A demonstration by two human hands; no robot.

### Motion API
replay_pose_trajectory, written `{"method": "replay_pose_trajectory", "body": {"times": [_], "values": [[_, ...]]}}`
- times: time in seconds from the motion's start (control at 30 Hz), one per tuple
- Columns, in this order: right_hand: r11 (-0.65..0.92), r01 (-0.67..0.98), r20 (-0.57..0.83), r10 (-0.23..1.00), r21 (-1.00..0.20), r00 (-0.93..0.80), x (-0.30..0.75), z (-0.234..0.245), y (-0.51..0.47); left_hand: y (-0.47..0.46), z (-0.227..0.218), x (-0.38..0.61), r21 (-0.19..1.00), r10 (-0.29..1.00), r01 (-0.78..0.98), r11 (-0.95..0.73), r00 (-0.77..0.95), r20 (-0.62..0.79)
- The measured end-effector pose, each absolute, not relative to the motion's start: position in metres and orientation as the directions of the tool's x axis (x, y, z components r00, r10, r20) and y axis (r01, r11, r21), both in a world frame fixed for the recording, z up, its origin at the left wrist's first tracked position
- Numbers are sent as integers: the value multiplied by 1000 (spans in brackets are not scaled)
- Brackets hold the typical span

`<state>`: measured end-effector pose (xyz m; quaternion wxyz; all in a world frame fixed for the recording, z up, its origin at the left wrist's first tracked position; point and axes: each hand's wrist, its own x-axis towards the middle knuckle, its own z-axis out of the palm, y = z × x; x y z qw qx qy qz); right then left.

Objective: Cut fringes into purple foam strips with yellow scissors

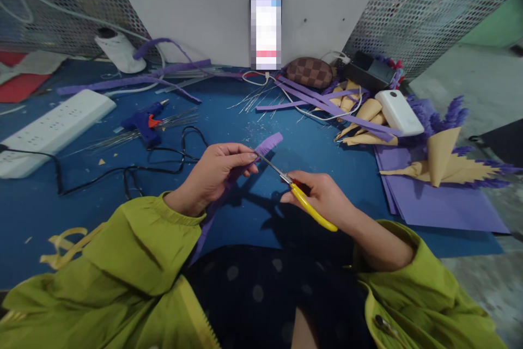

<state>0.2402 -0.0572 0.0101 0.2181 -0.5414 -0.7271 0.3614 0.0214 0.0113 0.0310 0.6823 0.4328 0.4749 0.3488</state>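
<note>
My left hand [226,166] pinches a purple paper strip [269,144] between thumb and fingers. The strip's free end pokes out beyond the fingertips and looks finely fringed. Its long tail hangs below my hand toward my lap. In my right hand [321,194] is a pair of scissors [308,208] with yellow handles, the fingers wrapped round them. The blades point up and left and meet the strip's edge beside my left fingertips. Whether the blades are parted is too small to tell.
Left: a blue glue gun [143,124] with its black cord, thin wires, a white power strip [61,126]. A phone [266,31] leans at the back. Right: purple strips [335,104], a white power bank [399,112], a paper-wrapped purple flower [443,158], purple sheets [453,210].
</note>
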Motion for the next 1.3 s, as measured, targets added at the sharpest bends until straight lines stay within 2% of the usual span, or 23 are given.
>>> {"method": "replay_pose_trajectory", "body": {"times": [0.13, 0.23, 0.5, 0.73, 1.3], "values": [[122, 540, -93, 931, -833, -353, 243, 6, -56, 13, 29, 20, 892, 854, -87, 444, 344, -391], [123, 540, -81, 938, -833, -338, 243, 4, -55, 12, 29, 21, 902, 867, -96, 421, 334, -370], [154, 636, -59, 952, -756, -300, 240, 10, -56, 9, 30, 23, 959, 922, -57, 277, 297, -249], [255, 734, 65, 959, -630, -277, 238, 9, -58, 9, 27, 23, 962, 927, -90, 258, 303, -220], [216, 689, 11, 957, -691, -289, 239, 12, -58, 9, 24, 23, 975, 937, -65, 211, 299, -182]]}}
